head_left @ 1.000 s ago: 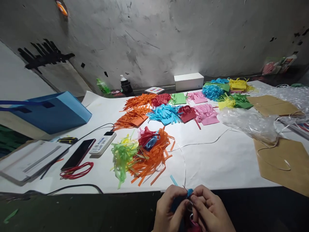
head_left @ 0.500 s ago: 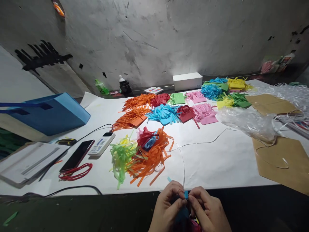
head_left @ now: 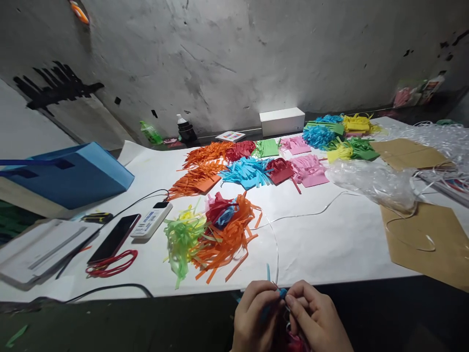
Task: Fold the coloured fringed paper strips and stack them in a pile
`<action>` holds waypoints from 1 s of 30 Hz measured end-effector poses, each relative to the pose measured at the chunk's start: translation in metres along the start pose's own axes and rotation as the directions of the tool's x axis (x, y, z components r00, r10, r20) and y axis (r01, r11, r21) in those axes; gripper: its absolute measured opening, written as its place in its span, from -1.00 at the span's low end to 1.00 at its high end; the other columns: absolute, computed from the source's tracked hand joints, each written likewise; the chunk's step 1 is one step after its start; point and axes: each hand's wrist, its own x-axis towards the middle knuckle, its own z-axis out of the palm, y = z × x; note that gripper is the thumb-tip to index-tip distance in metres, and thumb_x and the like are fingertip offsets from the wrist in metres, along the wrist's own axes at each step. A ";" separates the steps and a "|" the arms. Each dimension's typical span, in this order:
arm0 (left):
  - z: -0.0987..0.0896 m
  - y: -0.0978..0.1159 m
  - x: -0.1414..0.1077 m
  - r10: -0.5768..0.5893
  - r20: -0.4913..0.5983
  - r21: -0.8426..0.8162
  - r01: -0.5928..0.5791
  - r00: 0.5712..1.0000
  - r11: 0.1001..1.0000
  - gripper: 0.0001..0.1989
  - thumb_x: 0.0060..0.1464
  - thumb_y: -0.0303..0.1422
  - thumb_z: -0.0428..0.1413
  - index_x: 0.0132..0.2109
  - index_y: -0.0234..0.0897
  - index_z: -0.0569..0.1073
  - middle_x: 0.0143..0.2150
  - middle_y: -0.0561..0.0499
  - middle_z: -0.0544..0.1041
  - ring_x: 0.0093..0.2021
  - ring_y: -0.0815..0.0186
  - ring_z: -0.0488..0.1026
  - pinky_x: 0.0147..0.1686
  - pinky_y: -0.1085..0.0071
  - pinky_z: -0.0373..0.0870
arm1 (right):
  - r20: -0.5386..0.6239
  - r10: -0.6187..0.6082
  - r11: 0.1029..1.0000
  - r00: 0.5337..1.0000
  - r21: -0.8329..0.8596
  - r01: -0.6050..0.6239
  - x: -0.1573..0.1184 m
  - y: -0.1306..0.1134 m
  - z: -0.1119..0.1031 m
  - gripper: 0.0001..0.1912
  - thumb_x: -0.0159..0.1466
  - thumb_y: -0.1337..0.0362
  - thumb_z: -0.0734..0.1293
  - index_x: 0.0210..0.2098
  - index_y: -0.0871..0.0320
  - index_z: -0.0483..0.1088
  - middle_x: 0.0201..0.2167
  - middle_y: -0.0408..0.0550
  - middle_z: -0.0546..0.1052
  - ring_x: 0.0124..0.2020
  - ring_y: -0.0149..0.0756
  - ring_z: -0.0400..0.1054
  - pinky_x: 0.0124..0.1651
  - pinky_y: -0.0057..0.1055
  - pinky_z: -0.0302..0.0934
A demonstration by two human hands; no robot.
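Right at the near edge of the white-covered table (head_left: pixel 330 249), my left hand (head_left: pixel 254 314) and right hand (head_left: pixel 313 315) are pinched closed on a blue paper tassel (head_left: pixel 283 293), mostly hidden by my fingers. It looks feather-light, soft, easy to tear; the compact top seems the safe hold. White string (head_left: pixel 277 254) runs from my hands onto the table.

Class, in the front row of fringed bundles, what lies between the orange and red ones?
In the head view, a blue bundle lies there, between the orange bundle and the red bundle.
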 end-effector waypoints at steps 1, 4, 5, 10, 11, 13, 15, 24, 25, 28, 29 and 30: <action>0.000 0.000 0.000 0.005 0.004 0.012 -0.005 1.000 1.000 -0.69 0.14 -0.61 0.16 -0.02 -0.17 0.49 -0.12 -0.11 0.54 -0.17 0.22 0.55 -0.21 0.40 0.52 | -0.005 0.005 1.000 1.000 -0.017 -0.005 0.000 -0.001 0.001 -0.46 0.31 -0.23 0.25 -0.36 0.17 0.34 -0.67 -0.21 0.35 -0.62 -0.45 0.16 -0.54 -0.51 -0.06; 0.001 0.003 0.002 -0.100 0.008 -0.013 0.100 0.995 0.995 -0.82 0.18 -0.56 0.13 -0.16 -0.19 0.50 -0.17 -0.07 0.52 -0.18 0.24 0.53 -0.18 0.41 0.48 | -0.007 0.016 0.999 1.000 -0.041 -0.016 -0.001 -0.003 0.001 -0.45 0.30 -0.25 0.23 -0.34 0.16 0.36 -0.65 -0.20 0.33 -0.60 -0.42 0.18 -0.54 -0.50 -0.04; 0.001 0.004 0.004 -0.170 0.018 -0.050 0.171 0.985 0.984 -0.89 0.20 -0.52 0.12 -0.21 -0.21 0.49 -0.20 -0.06 0.51 -0.19 0.24 0.52 -0.17 0.41 0.46 | -0.006 0.011 0.999 1.000 -0.048 -0.011 -0.001 -0.003 0.000 -0.45 0.30 -0.25 0.23 -0.33 0.16 0.37 -0.64 -0.20 0.33 -0.59 -0.42 0.18 -0.53 -0.50 -0.03; 0.003 0.007 0.016 -0.495 0.139 -0.389 0.507 0.858 0.769 -0.80 0.15 -0.26 0.24 -0.35 -0.27 0.45 -0.26 -0.01 0.42 -0.27 0.30 0.41 -0.28 0.46 0.37 | -0.004 -0.027 0.995 1.000 -0.093 0.026 -0.002 -0.001 -0.003 -0.46 0.34 -0.21 0.20 -0.29 0.17 0.42 -0.63 -0.19 0.32 -0.58 -0.41 0.19 -0.51 -0.48 -0.03; 0.004 0.008 0.017 -0.534 0.159 -0.457 0.541 0.831 0.706 -0.78 0.13 -0.25 0.26 -0.35 -0.27 0.45 -0.27 0.01 0.40 -0.30 0.33 0.39 -0.30 0.48 0.36 | -0.007 -0.034 0.994 0.999 -0.107 0.033 -0.002 -0.001 -0.003 -0.47 0.34 -0.20 0.20 -0.30 0.17 0.41 -0.63 -0.19 0.33 -0.59 -0.41 0.19 -0.51 -0.48 -0.02; 0.005 0.008 0.020 -0.584 0.205 -0.567 0.582 0.785 0.583 -0.77 0.10 -0.24 0.29 -0.34 -0.26 0.44 -0.30 0.05 0.37 -0.35 0.37 0.38 -0.34 0.50 0.34 | -0.012 -0.045 0.990 0.999 -0.131 0.043 -0.003 0.000 -0.004 -0.47 0.35 -0.19 0.19 -0.32 0.16 0.40 -0.63 -0.18 0.33 -0.59 -0.41 0.18 -0.52 -0.48 -0.01; 0.005 0.008 0.021 -0.603 0.247 -0.631 0.598 0.759 0.494 -0.76 0.09 -0.24 0.31 -0.34 -0.26 0.43 -0.31 0.08 0.36 -0.40 0.40 0.37 -0.36 0.50 0.33 | -0.015 -0.045 0.989 0.999 -0.139 0.042 -0.004 -0.001 -0.005 -0.46 0.35 -0.20 0.18 -0.34 0.17 0.39 -0.63 -0.18 0.33 -0.60 -0.42 0.17 -0.53 -0.49 -0.01; 0.007 0.002 0.013 -0.523 0.245 -0.479 0.571 0.816 0.667 -0.74 0.17 -0.17 0.23 -0.33 -0.29 0.49 -0.27 -0.03 0.42 -0.21 0.25 0.38 -0.18 0.40 0.33 | -0.024 0.026 0.999 0.999 0.043 -0.025 -0.003 -0.005 -0.001 -0.43 0.29 -0.25 0.25 -0.22 0.19 0.39 -0.63 -0.20 0.38 -0.68 -0.50 0.14 -0.59 -0.55 -0.03; 0.007 0.002 0.012 -0.511 0.246 -0.461 0.563 0.824 0.686 -0.73 0.18 -0.16 0.21 -0.33 -0.28 0.49 -0.26 -0.04 0.43 -0.21 0.24 0.39 -0.19 0.38 0.34 | 0.004 0.035 0.997 0.999 0.069 -0.035 -0.003 -0.005 -0.001 -0.41 0.29 -0.26 0.25 -0.16 0.19 0.37 -0.62 -0.21 0.40 -0.70 -0.52 0.13 -0.61 -0.56 -0.04; 0.006 0.005 0.013 -0.446 0.238 -0.382 0.505 0.863 0.774 -0.73 0.23 -0.17 0.16 -0.33 -0.28 0.49 -0.27 -0.06 0.45 -0.23 0.23 0.41 -0.19 0.37 0.36 | 0.099 0.057 0.995 0.993 0.074 -0.065 -0.001 -0.006 -0.003 -0.36 0.27 -0.29 0.24 -0.06 0.19 0.35 -0.61 -0.22 0.41 -0.73 -0.52 0.14 -0.64 -0.56 -0.03; 0.006 0.005 0.014 -0.415 0.229 -0.346 0.472 0.881 0.811 -0.75 0.24 -0.20 0.15 -0.33 -0.27 0.49 -0.28 -0.05 0.46 -0.23 0.23 0.42 -0.20 0.37 0.36 | 0.113 0.059 0.997 0.992 0.047 -0.065 -0.001 -0.006 -0.004 -0.37 0.28 -0.28 0.24 -0.08 0.19 0.35 -0.61 -0.21 0.41 -0.72 -0.50 0.16 -0.63 -0.56 -0.01; 0.006 0.005 0.013 -0.381 0.215 -0.309 0.432 0.899 0.847 -0.78 0.25 -0.25 0.14 -0.33 -0.27 0.50 -0.29 -0.05 0.47 -0.24 0.24 0.43 -0.20 0.38 0.37 | 0.115 0.060 0.998 0.992 0.014 -0.062 0.000 -0.005 -0.004 -0.38 0.28 -0.28 0.24 -0.10 0.18 0.36 -0.60 -0.20 0.41 -0.70 -0.49 0.18 -0.62 -0.55 0.01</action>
